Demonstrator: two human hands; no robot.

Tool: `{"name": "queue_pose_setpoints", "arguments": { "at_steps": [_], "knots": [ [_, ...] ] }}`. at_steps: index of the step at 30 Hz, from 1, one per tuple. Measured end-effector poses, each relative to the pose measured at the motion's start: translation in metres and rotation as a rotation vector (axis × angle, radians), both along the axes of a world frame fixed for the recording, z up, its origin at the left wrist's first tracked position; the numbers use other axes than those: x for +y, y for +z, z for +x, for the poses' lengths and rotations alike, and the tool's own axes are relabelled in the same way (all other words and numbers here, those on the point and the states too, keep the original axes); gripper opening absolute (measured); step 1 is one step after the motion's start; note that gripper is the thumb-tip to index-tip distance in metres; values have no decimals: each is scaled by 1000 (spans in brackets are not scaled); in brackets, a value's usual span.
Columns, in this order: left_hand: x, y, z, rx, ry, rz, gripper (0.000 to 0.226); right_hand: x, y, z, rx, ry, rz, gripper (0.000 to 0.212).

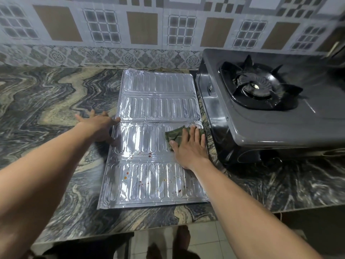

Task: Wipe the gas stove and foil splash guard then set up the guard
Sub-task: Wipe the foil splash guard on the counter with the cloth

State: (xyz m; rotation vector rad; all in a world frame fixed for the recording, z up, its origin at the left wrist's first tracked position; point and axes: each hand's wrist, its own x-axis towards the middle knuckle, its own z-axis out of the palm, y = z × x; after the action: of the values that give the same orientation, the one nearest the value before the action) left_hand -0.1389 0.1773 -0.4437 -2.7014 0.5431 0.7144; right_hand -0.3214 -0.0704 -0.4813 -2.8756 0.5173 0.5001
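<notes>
One foil splash guard [149, 113] is lying flat on the counter [46, 101]. Its long axis runs from the counter's front edge to the back edge by the tiled wall [141, 27]. The far short end points at the wall and the near short end sits close to the front edge. Count the ribbed bands across it: four, stacked front to back. Red and orange specks dot the two nearer bands.

Your left grip [99, 126] is flat and spread wide, holding nothing, pressing down on the guard's left edge about halfway along. Your right grip [188, 146] is flat too, fingers straight and pointing away from you. It presses one green cloth [173, 135] against the foil near the guard's right edge, and the fingers don't curl round the cloth.

One grey gas stove [261, 118] stands just beside the guard's right edge, toward the counter's back right. One black burner [255, 88] is in view on top of it. That makes two grips, one cloth, one guard and one stove.
</notes>
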Motion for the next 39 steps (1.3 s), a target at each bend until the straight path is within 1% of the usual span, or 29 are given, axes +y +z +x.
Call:
{"name": "queue_pose_setpoints", "arguments": {
  "at_steps": [8, 14, 17, 20, 23, 31, 35, 39],
  "knots": [
    [-1, -1, 0, -21, -16, 8, 111, 11, -1, -11, -29, -14, -29, 74],
    [-3, 2, -5, -44, -29, 13, 107, 7, -3, -13, -9, -21, 4, 71],
    [-5, 3, -14, -65, -58, -17, 100, 6, -2, -11, 23, -19, 14, 69],
    [0, 0, -25, -94, -74, -84, 87, 5, -1, -10, 39, -20, 11, 69],
    [12, -1, -36, -57, -37, -140, 77, 6, -1, -10, 41, -12, 13, 69],
    [32, 3, -57, -2, -23, -131, 90, 8, -2, -10, 26, -3, 0, 70],
    [30, 4, -61, 18, 16, -146, 89, 10, -3, -12, -33, -27, 33, 71],
    [25, 8, -64, 11, -8, -135, 87, 19, -3, -20, -76, -49, 30, 66]
  ]
}}
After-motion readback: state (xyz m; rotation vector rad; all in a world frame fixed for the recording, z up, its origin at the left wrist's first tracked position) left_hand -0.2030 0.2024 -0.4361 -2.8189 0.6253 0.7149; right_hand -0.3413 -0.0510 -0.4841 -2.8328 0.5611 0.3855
